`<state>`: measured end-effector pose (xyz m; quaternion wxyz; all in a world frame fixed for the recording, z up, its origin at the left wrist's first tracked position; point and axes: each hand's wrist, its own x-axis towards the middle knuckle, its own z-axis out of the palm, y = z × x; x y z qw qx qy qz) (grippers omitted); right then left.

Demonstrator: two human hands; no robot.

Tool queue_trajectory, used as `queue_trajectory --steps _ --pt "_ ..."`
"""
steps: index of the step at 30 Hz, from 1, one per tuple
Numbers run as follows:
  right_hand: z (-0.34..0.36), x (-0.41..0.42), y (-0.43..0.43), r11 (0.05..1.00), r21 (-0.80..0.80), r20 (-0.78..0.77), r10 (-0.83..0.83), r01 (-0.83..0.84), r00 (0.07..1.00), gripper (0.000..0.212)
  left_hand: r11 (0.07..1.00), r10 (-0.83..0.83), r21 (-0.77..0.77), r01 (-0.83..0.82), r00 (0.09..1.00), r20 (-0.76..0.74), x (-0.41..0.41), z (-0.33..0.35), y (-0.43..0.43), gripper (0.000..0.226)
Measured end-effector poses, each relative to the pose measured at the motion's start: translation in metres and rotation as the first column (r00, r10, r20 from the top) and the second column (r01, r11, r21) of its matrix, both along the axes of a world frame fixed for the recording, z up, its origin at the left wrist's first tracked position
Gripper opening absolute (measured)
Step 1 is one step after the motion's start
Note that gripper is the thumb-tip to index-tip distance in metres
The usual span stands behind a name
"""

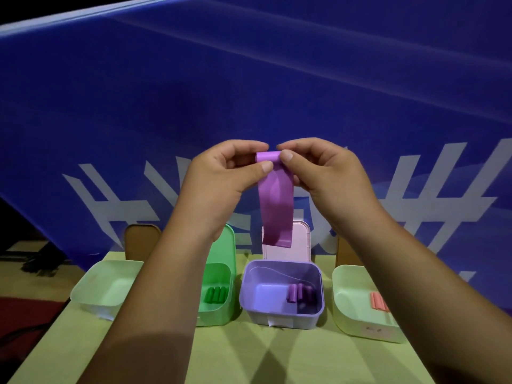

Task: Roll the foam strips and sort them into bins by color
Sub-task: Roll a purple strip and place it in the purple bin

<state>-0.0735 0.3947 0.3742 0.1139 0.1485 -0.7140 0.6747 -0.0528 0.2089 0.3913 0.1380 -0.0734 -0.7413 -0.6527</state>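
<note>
Both the left hand (221,173) and right hand (318,170) pinched the purple strip (276,200) above the purple bin (281,314), rolling barely begun; finished rolls (300,292) already lay in three bins.

Left hand (219,173): bare, a short rounded nail showing on the thumb.
Right hand (327,173): bare, a short thumbnail in plain view.
Left forearm (166,273): bare to the near edge.
Right forearm (415,273): bare to the near edge.
</note>
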Motion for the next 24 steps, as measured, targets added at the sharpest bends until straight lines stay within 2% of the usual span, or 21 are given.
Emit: queue_trajectory --steps 8,14,21,24 --pt "-0.002 -0.001 -0.020 0.999 -0.045 -0.005 0.027 -0.027 1.000 0.018 0.998 0.024 0.058 -0.027 0.999 0.047 0.005 -0.003 -0.015 0.019" --pt "-0.003 0.000 -0.042 0.995 -0.027 0.031 0.100 -0.099 0.994 0.022 0.996 0.084 -0.023 -0.085 0.996 -0.025 0.004 -0.007 -0.044 0.024" --pt "0.001 0.002 -0.079 0.997 -0.009 0.045 0.080 -0.079 0.996 0.018 0.997 0.075 -0.012 -0.075 0.996 -0.041 0.004 -0.010 -0.078 0.029" --pt "0.004 0.002 -0.098 0.998 -0.015 0.042 0.066 -0.065 0.997 0.017 0.995 0.082 0.051 -0.081 0.996 -0.027 0.004 -0.010 -0.097 0.030"
